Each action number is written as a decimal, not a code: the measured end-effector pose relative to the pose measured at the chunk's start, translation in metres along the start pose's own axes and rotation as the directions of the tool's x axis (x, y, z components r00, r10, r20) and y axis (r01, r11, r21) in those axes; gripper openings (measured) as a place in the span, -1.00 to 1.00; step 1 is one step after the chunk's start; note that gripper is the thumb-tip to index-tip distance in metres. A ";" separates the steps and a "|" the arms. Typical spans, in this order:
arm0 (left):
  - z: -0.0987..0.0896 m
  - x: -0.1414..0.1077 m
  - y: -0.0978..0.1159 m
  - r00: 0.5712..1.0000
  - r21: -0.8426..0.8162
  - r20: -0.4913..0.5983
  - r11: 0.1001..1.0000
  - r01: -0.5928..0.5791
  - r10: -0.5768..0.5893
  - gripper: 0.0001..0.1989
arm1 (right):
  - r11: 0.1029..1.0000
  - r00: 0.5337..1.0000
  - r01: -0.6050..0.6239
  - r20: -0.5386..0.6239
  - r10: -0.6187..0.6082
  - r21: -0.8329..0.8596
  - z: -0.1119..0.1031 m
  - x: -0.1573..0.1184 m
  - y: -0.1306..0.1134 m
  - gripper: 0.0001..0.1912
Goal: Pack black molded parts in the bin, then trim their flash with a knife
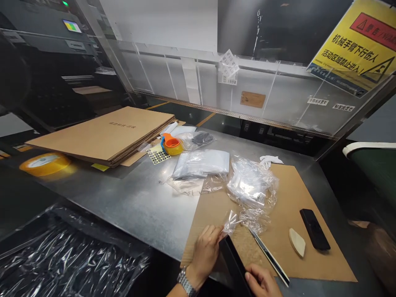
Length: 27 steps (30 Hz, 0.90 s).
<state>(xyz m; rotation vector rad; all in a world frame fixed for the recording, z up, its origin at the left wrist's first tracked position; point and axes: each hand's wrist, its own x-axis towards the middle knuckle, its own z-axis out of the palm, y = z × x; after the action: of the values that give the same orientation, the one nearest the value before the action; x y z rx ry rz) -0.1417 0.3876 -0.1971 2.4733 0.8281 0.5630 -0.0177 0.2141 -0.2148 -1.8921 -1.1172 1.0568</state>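
My left hand pinches the edge of a small clear plastic bag at the top of a flat black item. My right hand grips the lower end of that black item at the bottom edge of the view. Both hands work over a brown cardboard sheet lying on the metal table. A long thin black and silver strip lies just right of my hands. A heap of crumpled clear bags sits just beyond my hands.
A black phone-like slab and a pale wedge lie at right. A stack of flat cartons, tape rolls, a sticker sheet and flat bags sit at back left. A clear guard with a yellow warning sign stands behind.
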 end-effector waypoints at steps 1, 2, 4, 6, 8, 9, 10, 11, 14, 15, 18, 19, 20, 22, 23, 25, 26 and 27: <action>0.000 -0.001 0.000 1.000 -0.017 0.019 1.000 -0.015 0.015 -0.77 | 1.000 1.000 -0.007 -0.026 0.007 -0.013 0.000 0.003 0.003 -0.56; 0.000 -0.003 -0.001 0.999 -0.031 0.035 0.999 -0.026 0.027 -0.74 | 0.999 0.998 -0.009 -0.055 0.007 -0.042 0.000 0.005 0.006 -0.55; 0.001 -0.008 -0.003 0.998 -0.070 0.054 0.997 -0.024 0.028 -0.73 | 0.989 0.992 0.001 -0.124 -0.020 -0.150 0.001 0.006 0.014 -0.58; 0.004 -0.014 -0.004 0.999 -0.106 0.050 0.994 0.003 0.002 -0.78 | 0.950 0.976 0.033 -0.193 -0.097 -0.310 0.003 0.004 0.020 -0.62; 0.006 -0.018 -0.004 0.999 -0.121 0.034 0.992 0.037 -0.033 -0.82 | 0.873 0.946 0.072 -0.244 -0.213 -0.482 0.007 0.002 0.023 -0.67; 0.007 -0.019 -0.003 0.999 -0.114 0.023 0.992 0.052 -0.049 -0.82 | 0.823 0.925 0.092 -0.259 -0.279 -0.560 0.009 0.000 0.023 -0.68; 0.007 -0.020 -0.003 0.998 -0.094 0.010 0.994 0.062 -0.061 -0.81 | 0.767 0.899 0.110 -0.267 -0.348 -0.632 0.011 -0.001 0.022 -0.68; 0.007 -0.020 -0.002 0.998 -0.069 -0.003 0.995 0.066 -0.067 -0.80 | 0.710 0.869 0.120 -0.273 -0.413 -0.694 0.013 -0.001 0.020 -0.67; 0.006 -0.019 0.001 0.998 0.010 -0.052 0.999 0.036 -0.035 -0.81 | 0.558 0.787 0.114 -0.268 -0.555 -0.822 0.018 0.000 0.010 -0.62; 0.006 -0.019 0.002 0.998 0.026 -0.066 1.000 0.005 -0.003 -0.81 | 0.522 0.769 0.111 -0.260 -0.584 -0.846 0.019 0.001 0.007 -0.61; 0.007 -0.020 0.004 0.984 0.027 -0.082 0.987 -0.157 0.159 -0.80 | 0.465 0.721 0.128 -0.240 -0.650 -0.876 0.016 0.005 -0.005 -0.59; 0.007 -0.022 0.003 0.972 0.024 -0.078 0.975 -0.222 0.223 -0.79 | 0.469 0.719 0.146 -0.232 -0.655 -0.871 0.014 0.006 -0.008 -0.59; 0.007 -0.023 0.003 0.958 0.021 -0.075 0.961 -0.275 0.276 -0.78 | 0.498 0.734 0.166 -0.231 -0.639 -0.851 0.011 0.008 -0.011 -0.59; 0.008 -0.026 -0.001 0.945 0.024 -0.083 0.949 -0.315 0.316 -0.76 | 0.638 0.809 0.173 -0.261 -0.527 -0.750 0.006 0.013 -0.015 -0.64; 0.008 -0.027 -0.004 0.948 0.030 -0.098 0.953 -0.300 0.302 -0.76 | 0.738 0.855 0.154 -0.285 -0.433 -0.657 0.003 0.016 -0.016 -0.68; 0.007 -0.029 -0.009 0.957 0.034 -0.140 0.967 -0.252 0.254 -0.76 | 0.897 0.916 0.092 -0.317 -0.247 -0.433 0.002 0.022 -0.017 -0.71; 0.006 -0.030 -0.009 0.956 0.033 -0.167 0.970 -0.241 0.243 -0.76 | 0.936 0.930 0.071 -0.317 -0.188 -0.344 0.003 0.026 -0.017 -0.70; 0.005 -0.030 -0.009 0.949 0.030 -0.194 0.968 -0.248 0.249 -0.76 | 0.956 0.937 0.066 -0.311 -0.158 -0.286 0.005 0.029 -0.018 -0.68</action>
<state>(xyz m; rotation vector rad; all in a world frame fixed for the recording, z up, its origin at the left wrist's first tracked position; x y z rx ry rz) -0.1650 0.3731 -0.2129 2.5743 0.5893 0.9071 -0.0197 0.2482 -0.2103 -2.0928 -1.1997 0.5117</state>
